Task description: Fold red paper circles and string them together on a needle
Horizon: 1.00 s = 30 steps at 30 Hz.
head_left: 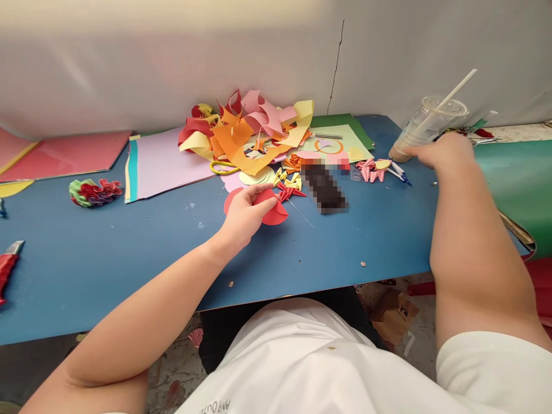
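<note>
Scraps (271,121) of cut paper crowd the far side of the blue surface (332,244), up by the wall (375,63). The open room is on the near side, a broad blue strip running along the front edge, where two small round bits (363,264) lie. A ruffled flower (95,194) and a red-handled knife (7,265) narrow it toward the left, the knife well apart from the hands. On the right, a green sheet (513,190) begins beside the right arm.

From where I stand, the left hand (246,213) reaches in over the front edge, wrist low, thumb and fingers pinching red paper (276,214) just in front of the heap. Little red cones (293,193) sit right beside it, with a thin pin (303,214) pointing out toward the open part.

The right arm stretches nearly straight to the far right. Its hand (451,150) is at the lower part of a clear cup (416,132) with a straw (463,82); most fingers are hidden, so I can't tell whether they grip. Pens (399,172) lie just nearer than the cup.
</note>
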Tool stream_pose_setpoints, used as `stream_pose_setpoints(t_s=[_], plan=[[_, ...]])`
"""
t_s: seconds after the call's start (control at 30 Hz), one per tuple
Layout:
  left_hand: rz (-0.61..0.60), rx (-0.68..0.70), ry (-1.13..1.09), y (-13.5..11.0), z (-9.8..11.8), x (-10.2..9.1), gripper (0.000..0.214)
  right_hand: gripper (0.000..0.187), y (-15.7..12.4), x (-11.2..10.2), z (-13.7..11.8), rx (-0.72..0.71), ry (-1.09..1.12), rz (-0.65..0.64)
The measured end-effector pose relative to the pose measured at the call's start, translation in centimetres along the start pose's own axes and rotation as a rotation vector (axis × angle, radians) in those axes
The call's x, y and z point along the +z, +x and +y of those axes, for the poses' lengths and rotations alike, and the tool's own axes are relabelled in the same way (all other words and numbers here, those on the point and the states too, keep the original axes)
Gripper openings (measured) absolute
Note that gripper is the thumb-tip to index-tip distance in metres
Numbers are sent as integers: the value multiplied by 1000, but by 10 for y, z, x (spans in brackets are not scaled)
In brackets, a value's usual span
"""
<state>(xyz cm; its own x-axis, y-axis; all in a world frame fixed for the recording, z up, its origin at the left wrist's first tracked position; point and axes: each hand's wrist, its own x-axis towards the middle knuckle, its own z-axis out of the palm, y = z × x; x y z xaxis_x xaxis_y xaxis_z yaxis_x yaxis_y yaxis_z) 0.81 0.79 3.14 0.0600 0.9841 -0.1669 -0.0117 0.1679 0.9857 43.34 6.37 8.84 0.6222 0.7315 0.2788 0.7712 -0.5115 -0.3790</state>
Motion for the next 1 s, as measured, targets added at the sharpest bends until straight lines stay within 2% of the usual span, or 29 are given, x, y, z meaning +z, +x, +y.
stream_pose_setpoints(t_s=[0.03, 0.07, 0.13, 0.2, 0.23, 0.3, 0.4, 0.47, 0.53, 0.6, 0.7, 0.8, 0.9, 1.0], plan=[[5, 1, -24, 0, 1, 0, 60, 39, -13, -18, -13, 148, -8, -78], [6, 0, -53, -1, 1, 1, 58, 43, -28, -34, -28, 179, 35, -128], [6, -4, -116, -1, 2, 1, 54, 36, -62, -61, -60, -7, 207, -202], [0, -19, -169, -2, 3, 1, 52, 32, -96, -71, -88, -182, 327, -294], [-6, -27, -189, -2, 3, 0, 51, 32, -112, -69, -100, -291, 386, -332], [-18, -34, -222, -3, 5, 0, 48, 35, -137, -50, -115, -564, 530, -436], [-54, -25, -255, -4, 7, 1, 45, 23, -160, 0, -123, -889, 654, -506], [-76, -27, -260, -4, 7, 1, 46, 18, -168, 31, -123, -989, 724, -513], [-87, -45, -250, -4, 6, 2, 47, 16, -172, 51, -121, -993, 772, -541], [-93, -69, -240, -4, 5, 3, 48, 15, -174, 61, -119, -997, 799, -573], [-99, -98, -236, -4, 5, 3, 47, 14, -176, 65, -116, -1029, 825, -635], [-103, -109, -225, -5, 6, 3, 46, 14, -178, 66, -114, -1052, 816, -631], [-91, -104, -212, -4, 8, 3, 44, 22, -178, 69, -113, -990, 783, -659], [-59, -94, -201, -3, 7, 1, 42, 43, -177, 69, -111, -876, 771, -691]])
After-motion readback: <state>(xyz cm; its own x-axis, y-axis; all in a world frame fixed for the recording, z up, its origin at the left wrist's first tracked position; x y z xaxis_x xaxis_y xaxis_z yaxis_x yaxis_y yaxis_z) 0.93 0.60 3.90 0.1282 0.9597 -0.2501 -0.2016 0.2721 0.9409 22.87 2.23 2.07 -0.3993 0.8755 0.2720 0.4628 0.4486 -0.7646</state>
